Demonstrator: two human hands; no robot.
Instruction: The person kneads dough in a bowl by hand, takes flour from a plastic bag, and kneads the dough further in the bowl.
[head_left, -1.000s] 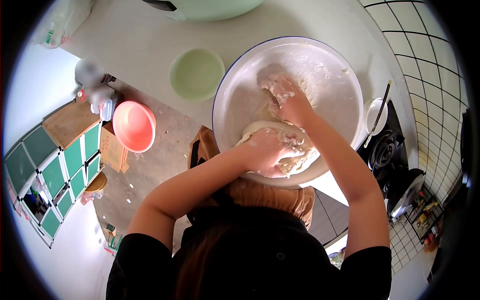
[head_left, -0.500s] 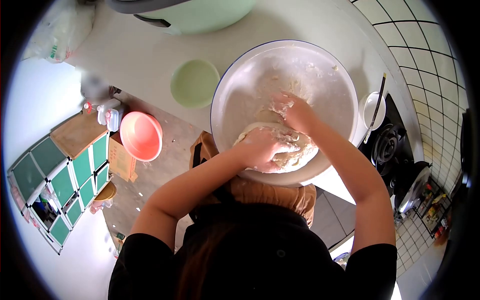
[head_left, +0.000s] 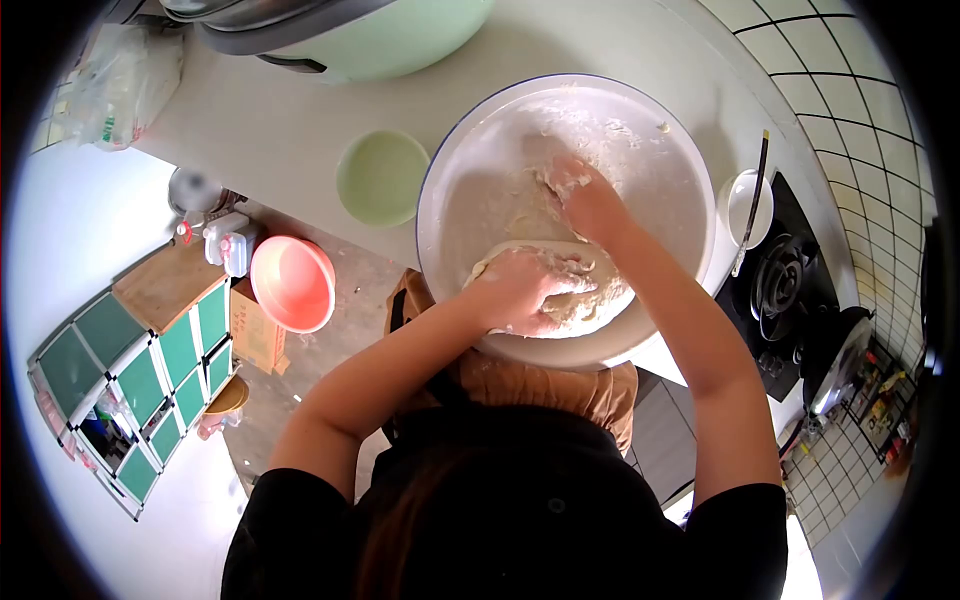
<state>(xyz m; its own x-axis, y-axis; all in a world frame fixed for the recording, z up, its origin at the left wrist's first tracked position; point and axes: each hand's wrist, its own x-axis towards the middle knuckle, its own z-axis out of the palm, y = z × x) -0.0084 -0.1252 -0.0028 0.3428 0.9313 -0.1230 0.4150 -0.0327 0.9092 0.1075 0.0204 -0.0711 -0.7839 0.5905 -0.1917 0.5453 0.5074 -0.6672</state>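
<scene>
A large white basin point(head_left: 440, 250) with a blue rim holds a pale, rough lump of dough point(head_left: 597, 312) near its front side. My left hand point(head_left: 525, 292) lies over the dough with fingers curled onto it, and wet dough sticks to them. Farther back, my right hand point(head_left: 588, 205) is at the basin floor, apart from the lump. Its fingers are bent and pressed together, coated with sticky dough; whether they pinch anything is hidden. Dry flour and dough scraps point(head_left: 610, 130) cling to the basin's far wall.
Left of the basin stands a light green bowl point(head_left: 382, 178), with a green appliance point(head_left: 400, 40) behind. To the right are a white bowl point(head_left: 740, 205) with chopsticks point(head_left: 757, 190) across it and a gas stove point(head_left: 785, 285). A pink basin point(head_left: 293, 285) sits lower left.
My right hand has shifted slightly back and left along the basin floor. My left hand stays on the dough, its fingers a little more curled. The whole view has tilted slightly.
</scene>
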